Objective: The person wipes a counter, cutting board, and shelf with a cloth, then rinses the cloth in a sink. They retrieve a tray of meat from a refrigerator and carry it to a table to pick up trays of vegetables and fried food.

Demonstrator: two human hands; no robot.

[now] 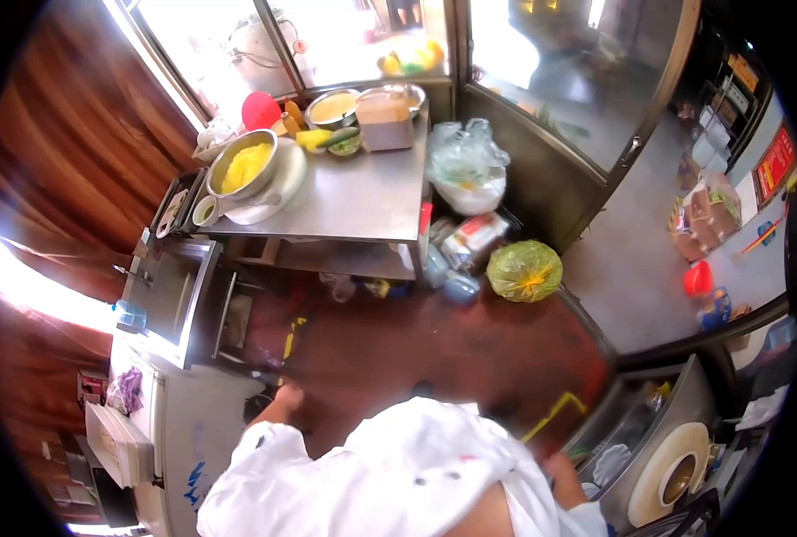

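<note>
the clear plastic point(611, 464) near the right hand point(563, 473) looks light, best pinched at its edge. left hand point(288, 396), right hand: can't tell finger shape.

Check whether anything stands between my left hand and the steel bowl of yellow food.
Yes, it seems: the steel table's front edge crosses the line from your left hand, then the white round board's rim in front of the bowl. The cup sits just left of that line.
</note>
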